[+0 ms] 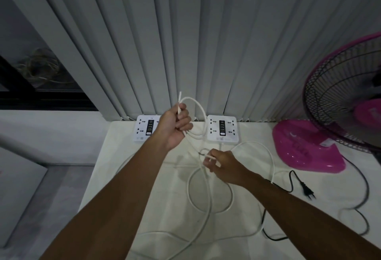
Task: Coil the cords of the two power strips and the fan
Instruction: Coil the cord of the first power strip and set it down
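Above the white bench [144, 177], left hand [175, 127] with fingers clamped on a white cord [198, 105] loop; right hand [221, 165] pinches the same cord nearer. Two power strips [222, 128] lie far; pink fan [309, 146] stands right.

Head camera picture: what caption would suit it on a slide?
Left hand holds white cord loops while right hand feeds more, beside two power strips and a pink fan.
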The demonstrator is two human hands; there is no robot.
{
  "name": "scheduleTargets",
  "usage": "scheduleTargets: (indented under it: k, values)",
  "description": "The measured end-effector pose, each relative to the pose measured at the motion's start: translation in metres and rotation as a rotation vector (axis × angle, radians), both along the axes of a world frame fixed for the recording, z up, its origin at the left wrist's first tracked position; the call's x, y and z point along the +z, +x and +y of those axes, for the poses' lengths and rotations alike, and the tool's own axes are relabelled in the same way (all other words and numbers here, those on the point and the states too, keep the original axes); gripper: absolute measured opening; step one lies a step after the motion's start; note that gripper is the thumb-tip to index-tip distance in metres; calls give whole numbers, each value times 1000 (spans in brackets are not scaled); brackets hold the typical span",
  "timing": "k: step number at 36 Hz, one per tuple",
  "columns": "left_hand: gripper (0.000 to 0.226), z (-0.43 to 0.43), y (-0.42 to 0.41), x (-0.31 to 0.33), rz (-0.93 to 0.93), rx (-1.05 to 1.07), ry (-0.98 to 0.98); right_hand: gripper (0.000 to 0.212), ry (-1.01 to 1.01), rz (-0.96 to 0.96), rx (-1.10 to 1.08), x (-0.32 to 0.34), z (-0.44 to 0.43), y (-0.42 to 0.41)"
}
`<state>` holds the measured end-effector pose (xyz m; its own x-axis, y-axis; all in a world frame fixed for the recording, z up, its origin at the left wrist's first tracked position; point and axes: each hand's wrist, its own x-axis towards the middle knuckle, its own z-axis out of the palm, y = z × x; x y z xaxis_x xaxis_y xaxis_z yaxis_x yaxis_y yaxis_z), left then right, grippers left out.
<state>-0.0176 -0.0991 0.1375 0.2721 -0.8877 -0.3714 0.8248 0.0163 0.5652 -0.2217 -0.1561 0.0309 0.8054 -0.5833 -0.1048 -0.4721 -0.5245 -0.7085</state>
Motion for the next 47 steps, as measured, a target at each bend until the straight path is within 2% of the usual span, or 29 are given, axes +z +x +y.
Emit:
scheduleTargets:
  k: [1,5,7,10,14,20,24,29,32,34,36,40,43,47]
  values:
    - [34,0,6,3,3,-6,-22,7,19,62,29,-3,-5,-6]
    - [35,3,28,13,-6,-51,-76,13,9,311,99,-12,-25,-26]
    - [34,6,35,14,-33,-71,-65,3,-36,323,112,-17,-36,-34]
    - [34,12,41,14,-66,-71,-40,10,-36,351,167,-18,-51,-42]
    - [36,16,46,9,-98,-80,-17,10,37,285,231,-5,-65,-47]
    - [34,25,53,1,-106,-166,10,36,35,370,173,4,-91,-50]
    - [36,26,52,-5,-141,-290,52,13,27,428,43,6,-101,-40]
    - [44,28,40,-15,-355,-462,174,35,164,320,-212,20,-99,-13]
    - [42,25,29,-25,-452,-440,233,37,379,138,-496,30,-97,9]
    - [40,23,22,-31,-504,-419,259,37,531,32,-588,40,-93,22]
    - [39,22,16,-36,-537,-401,279,35,659,-21,-582,53,-87,33]
    - [38,15,3,-40,-537,-331,297,29,878,-150,-400,72,-70,49]
    - [41,8,-4,-40,-528,-254,305,20,788,-214,-267,77,-49,55]
    - [50,-1,-6,-36,-491,-160,300,10,402,-318,-224,74,-25,53]
